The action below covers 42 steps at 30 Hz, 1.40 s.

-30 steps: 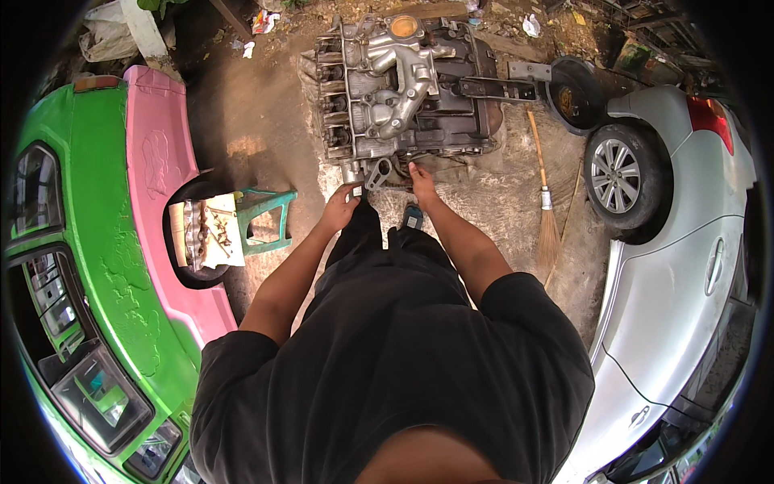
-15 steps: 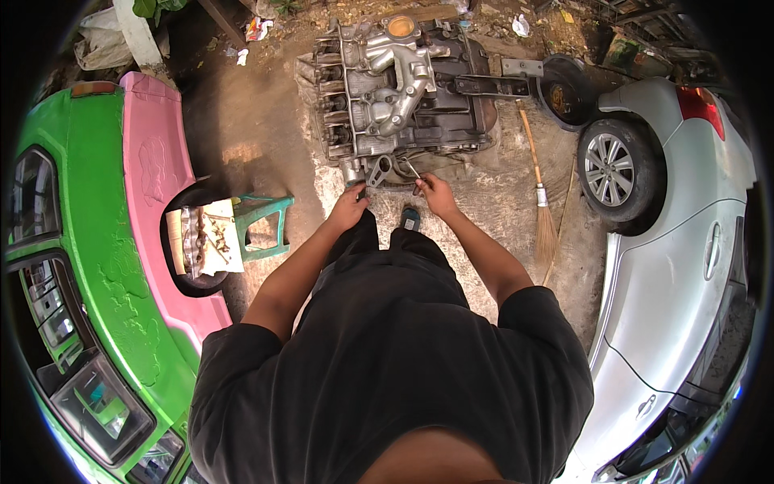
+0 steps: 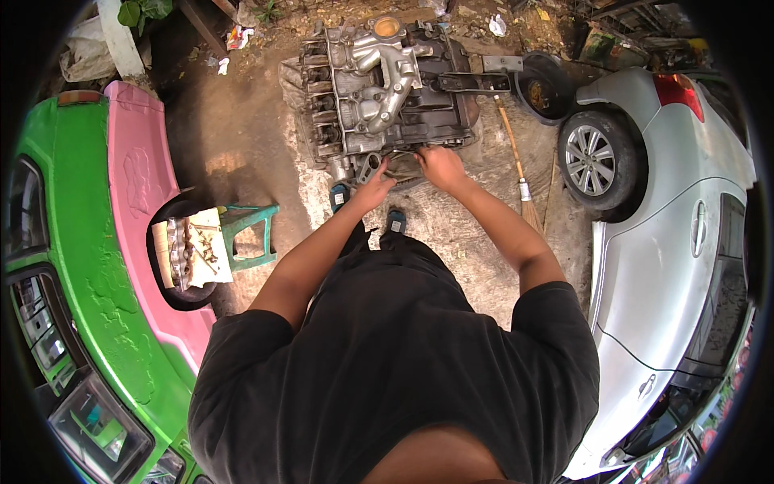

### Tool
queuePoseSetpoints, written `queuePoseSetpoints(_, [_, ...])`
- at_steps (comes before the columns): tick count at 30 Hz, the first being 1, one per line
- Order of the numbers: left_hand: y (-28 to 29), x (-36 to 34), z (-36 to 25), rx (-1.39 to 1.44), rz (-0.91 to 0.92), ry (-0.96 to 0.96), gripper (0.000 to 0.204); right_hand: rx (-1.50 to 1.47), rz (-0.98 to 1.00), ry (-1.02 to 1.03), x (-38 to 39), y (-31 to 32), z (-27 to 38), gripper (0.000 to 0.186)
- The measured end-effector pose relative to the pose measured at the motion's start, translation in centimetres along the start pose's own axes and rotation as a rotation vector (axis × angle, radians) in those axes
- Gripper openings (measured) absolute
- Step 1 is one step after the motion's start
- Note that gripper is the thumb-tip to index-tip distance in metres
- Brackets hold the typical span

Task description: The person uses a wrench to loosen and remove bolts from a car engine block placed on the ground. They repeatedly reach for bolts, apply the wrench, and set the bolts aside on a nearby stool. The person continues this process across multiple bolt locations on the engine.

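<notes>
A grey metal car engine (image 3: 395, 89) lies on the ground in front of me, its curved silver manifold on top. My right hand (image 3: 442, 168) is closed at the engine's near edge around a slim screwdriver (image 3: 401, 152), whose shiny shaft points left; its handle is hidden in my fingers. My left hand (image 3: 376, 192) is beside a silver bracket with a rounded hole (image 3: 368, 167), at the engine's near left corner. Its index finger is stretched toward the bracket and its thumb side stands apart; whether the fingertip touches metal I cannot tell.
A broom (image 3: 516, 153) and a black basin (image 3: 542, 87) lie right of the engine. On the left, a green stool (image 3: 250, 234) stands beside cardboard (image 3: 211, 246) bearing metal parts. A green and pink car (image 3: 141, 153) and a silver car (image 3: 669, 210) flank me.
Both hands have moved forward to the engine's near edge, the right one bringing the screwdriver against it. My left hand has also shifted right, its index finger now extended. The view has shifted slightly.
</notes>
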<state>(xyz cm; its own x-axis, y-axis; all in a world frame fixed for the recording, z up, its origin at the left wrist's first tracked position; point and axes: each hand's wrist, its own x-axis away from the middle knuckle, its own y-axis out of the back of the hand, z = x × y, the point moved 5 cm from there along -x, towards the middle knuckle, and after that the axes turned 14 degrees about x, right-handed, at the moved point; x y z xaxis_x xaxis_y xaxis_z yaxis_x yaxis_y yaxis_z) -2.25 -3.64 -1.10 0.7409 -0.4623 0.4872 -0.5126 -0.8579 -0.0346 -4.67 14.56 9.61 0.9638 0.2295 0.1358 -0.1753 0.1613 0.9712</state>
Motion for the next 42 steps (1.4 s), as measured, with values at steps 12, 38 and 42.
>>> queuePoseSetpoints(12, [-2.0, -0.4, -3.3, 0.055, -0.067, -0.143, 0.082, 0.12, 0.015, 0.135, -1.2, 0.9, 1.2, 0.023])
queuePoseSetpoints(38, [2.3, 5.3, 1.3, -0.393, -0.103, -0.079, 0.067, -0.228, -0.156, -0.26, -0.5, -10.0, -2.8, 0.037])
queuePoseSetpoints(42, [3.9, 7.5, 2.5, -0.37, -0.176, -0.083, 0.064, -0.252, -0.252, -0.317, -0.5, -11.5, -2.3, 0.036])
